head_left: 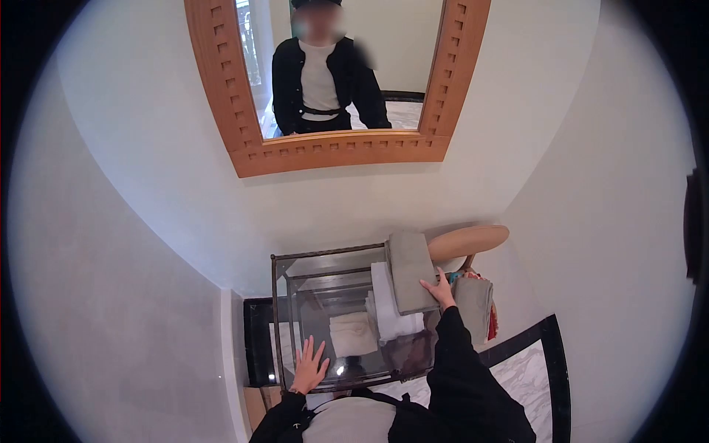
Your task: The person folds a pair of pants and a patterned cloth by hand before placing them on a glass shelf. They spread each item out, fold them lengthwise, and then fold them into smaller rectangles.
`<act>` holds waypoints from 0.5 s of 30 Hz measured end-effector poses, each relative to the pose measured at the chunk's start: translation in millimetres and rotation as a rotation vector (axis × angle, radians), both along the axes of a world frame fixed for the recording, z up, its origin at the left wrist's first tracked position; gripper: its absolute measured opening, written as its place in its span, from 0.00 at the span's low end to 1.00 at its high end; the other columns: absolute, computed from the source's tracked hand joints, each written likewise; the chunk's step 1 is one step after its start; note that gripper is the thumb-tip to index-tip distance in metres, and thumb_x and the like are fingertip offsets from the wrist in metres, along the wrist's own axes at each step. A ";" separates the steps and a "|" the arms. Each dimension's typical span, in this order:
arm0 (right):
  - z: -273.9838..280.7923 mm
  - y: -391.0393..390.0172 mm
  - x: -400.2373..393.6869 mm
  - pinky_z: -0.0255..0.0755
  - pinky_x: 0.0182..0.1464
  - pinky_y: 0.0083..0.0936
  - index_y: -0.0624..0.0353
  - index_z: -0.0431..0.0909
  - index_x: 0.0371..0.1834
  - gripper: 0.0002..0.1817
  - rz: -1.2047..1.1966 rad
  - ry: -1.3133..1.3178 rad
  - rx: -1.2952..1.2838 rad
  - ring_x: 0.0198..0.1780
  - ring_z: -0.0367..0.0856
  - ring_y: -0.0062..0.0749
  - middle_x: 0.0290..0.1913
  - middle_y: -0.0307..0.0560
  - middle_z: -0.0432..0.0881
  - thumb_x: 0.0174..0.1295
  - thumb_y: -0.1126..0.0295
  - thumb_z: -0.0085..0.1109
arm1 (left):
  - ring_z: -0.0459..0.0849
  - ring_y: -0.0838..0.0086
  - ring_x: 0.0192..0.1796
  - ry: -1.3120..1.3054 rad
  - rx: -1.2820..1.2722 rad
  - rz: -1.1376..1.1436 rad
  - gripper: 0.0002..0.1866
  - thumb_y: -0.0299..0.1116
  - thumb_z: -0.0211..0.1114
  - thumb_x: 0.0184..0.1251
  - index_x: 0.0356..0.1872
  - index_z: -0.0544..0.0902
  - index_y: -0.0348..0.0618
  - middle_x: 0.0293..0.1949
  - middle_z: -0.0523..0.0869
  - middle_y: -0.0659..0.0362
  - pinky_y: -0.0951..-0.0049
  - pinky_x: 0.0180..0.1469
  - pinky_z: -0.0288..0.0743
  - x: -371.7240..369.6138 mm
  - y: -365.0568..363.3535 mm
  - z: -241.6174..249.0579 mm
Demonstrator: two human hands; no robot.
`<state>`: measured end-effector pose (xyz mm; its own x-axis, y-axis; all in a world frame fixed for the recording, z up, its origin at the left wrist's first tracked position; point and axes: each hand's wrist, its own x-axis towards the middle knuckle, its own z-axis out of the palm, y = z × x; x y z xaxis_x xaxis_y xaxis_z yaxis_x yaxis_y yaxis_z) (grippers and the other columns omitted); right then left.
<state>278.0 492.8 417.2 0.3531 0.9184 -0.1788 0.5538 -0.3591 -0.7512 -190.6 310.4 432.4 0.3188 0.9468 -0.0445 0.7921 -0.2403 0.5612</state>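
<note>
A glass-topped rack with a dark metal frame stands below me against the wall. My left hand lies with fingers spread on its glass near the front left corner, holding nothing. A folded grey cloth lies on the right end of the top. On its right edge rests my right hand, thumb stretched across the cloth and fingers apart. Through the glass show a folded white cloth partly under the grey one, and a cream folded cloth lower down.
Right of the rack are a round tan seat or disc and another grey folded cloth beside something red. A wood-framed mirror hangs above and reflects a person. White marble flooring with a black border lies at the lower right.
</note>
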 end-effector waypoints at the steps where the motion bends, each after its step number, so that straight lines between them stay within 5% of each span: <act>1: 13.8 -9.9 -15.2 0.66 0.64 0.47 0.46 0.57 0.74 0.43 -0.054 -0.167 -0.020 0.66 0.69 0.54 0.67 0.64 0.66 0.57 0.52 0.69 | 0.46 0.49 0.78 0.003 0.003 -0.002 0.32 0.49 0.50 0.73 0.75 0.59 0.53 0.77 0.48 0.45 0.41 0.74 0.40 -0.3 -0.7 -0.2; 4: 35.3 -26.3 -65.1 0.51 0.67 0.67 0.41 0.59 0.74 0.38 -0.059 -0.587 0.045 0.71 0.58 0.61 0.71 0.64 0.60 0.61 0.49 0.61 | 0.46 0.50 0.78 0.021 0.001 -0.002 0.32 0.49 0.50 0.73 0.75 0.59 0.53 0.77 0.48 0.45 0.41 0.74 0.40 0.8 -0.7 -0.3; 7: 16.6 -38.8 -97.3 0.36 0.66 0.77 0.41 0.58 0.75 0.34 0.179 -0.759 0.312 0.77 0.46 0.59 0.76 0.59 0.52 0.67 0.47 0.50 | 0.46 0.51 0.78 0.028 0.000 0.002 0.32 0.48 0.51 0.73 0.75 0.59 0.53 0.77 0.47 0.46 0.41 0.74 0.40 2.6 -1.3 0.5; 15: -3.1 -46.6 -103.0 0.33 0.70 0.70 0.43 0.57 0.76 0.32 0.175 -0.822 0.365 0.77 0.46 0.58 0.77 0.52 0.52 0.70 0.49 0.47 | 0.42 0.51 0.79 0.087 -0.034 -0.006 0.33 0.47 0.50 0.74 0.76 0.56 0.52 0.78 0.45 0.46 0.43 0.75 0.36 6.8 -3.1 1.7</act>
<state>175.0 446.3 414.1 0.0912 0.9209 0.3789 0.9885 -0.0375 -0.1467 -183.8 307.3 434.0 0.3177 0.9424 -0.1044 0.8370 -0.2270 0.4979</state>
